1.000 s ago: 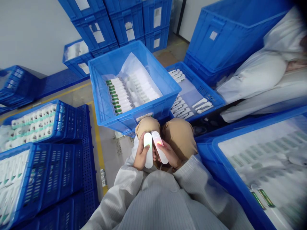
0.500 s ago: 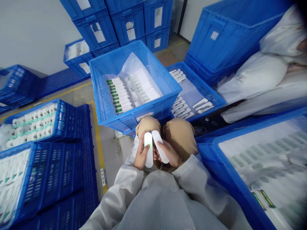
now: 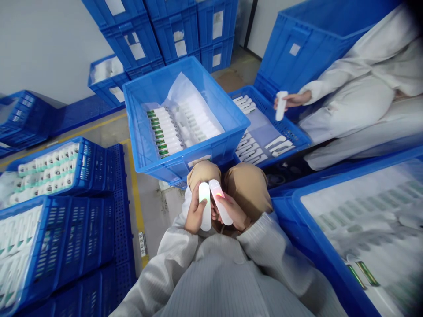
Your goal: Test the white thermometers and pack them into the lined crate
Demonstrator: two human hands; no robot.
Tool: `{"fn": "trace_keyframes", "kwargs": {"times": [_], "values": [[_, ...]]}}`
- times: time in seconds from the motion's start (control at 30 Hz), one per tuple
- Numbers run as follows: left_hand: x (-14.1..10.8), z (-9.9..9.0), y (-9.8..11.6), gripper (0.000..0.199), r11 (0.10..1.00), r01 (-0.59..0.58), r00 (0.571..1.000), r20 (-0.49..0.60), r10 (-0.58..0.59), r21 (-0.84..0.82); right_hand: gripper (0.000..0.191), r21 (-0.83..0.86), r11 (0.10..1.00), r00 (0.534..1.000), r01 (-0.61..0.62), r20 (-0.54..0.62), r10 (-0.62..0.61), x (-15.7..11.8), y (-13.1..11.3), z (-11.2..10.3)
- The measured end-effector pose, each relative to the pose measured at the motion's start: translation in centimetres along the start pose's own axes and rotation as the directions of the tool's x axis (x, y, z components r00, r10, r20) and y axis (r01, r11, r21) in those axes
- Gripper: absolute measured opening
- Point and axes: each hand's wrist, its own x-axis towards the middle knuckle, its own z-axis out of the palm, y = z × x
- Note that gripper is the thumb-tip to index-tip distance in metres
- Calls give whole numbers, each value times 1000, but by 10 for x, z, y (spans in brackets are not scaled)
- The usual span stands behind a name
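Note:
My left hand [image 3: 195,212] is closed round a long white rounded device [image 3: 205,215], its thumb on the front, where a faint green glow shows. In my right hand [image 3: 235,210] is a second white device [image 3: 216,187], tilted, with a red and orange glow by the thumb. Both devices are side by side above my knees, their upper ends almost touching. Beyond my knees stands a blue crate [image 3: 158,165] holding a row of white devices with green ends [image 3: 164,132] and white sheeting [image 3: 194,105].
At the right, a co-worker's hand [image 3: 294,100] holds a white device over a shallow blue tray [image 3: 299,135]. Blue crates of parts stand at the left [image 3: 66,211] and right [image 3: 297,193]. Stacked blue crates [image 3: 158,31] rise at the back.
A red and orange glow has appeared on the device in my right hand. The co-worker's hand has come into view over the tray with a white device. My hands have barely moved.

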Motion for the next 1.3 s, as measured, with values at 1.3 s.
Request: {"fn": "trace_keyframes", "kwargs": {"times": [1.3], "values": [[0,1,2,84,991,19,1000,-13,-21,-132,32,45,999,1000,16,18,-17,5,-32,10]]}}
